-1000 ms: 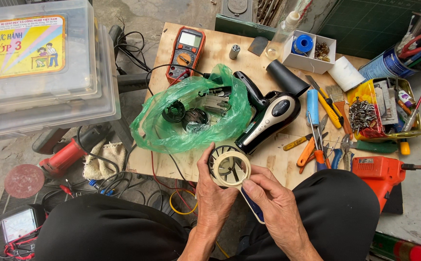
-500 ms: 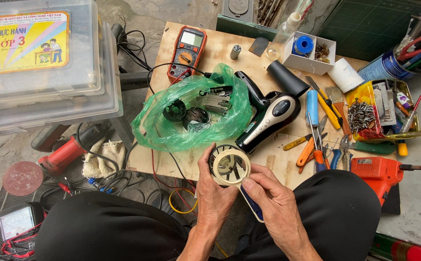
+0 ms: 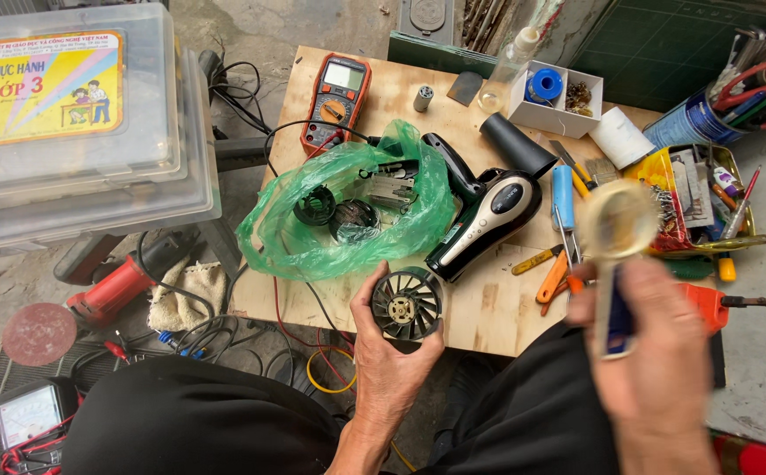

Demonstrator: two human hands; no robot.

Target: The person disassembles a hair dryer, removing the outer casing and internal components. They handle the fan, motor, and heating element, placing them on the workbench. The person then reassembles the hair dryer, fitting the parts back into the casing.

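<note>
Plywood bench (image 3: 488, 308) backs black, radially finned fan (image 3: 408, 304).

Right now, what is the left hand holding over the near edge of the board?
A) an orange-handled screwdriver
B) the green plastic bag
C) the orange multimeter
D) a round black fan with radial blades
D: the left hand grips a round black fan with radial blades and a pale hub, while the multimeter and green bag lie untouched on the board.
</note>
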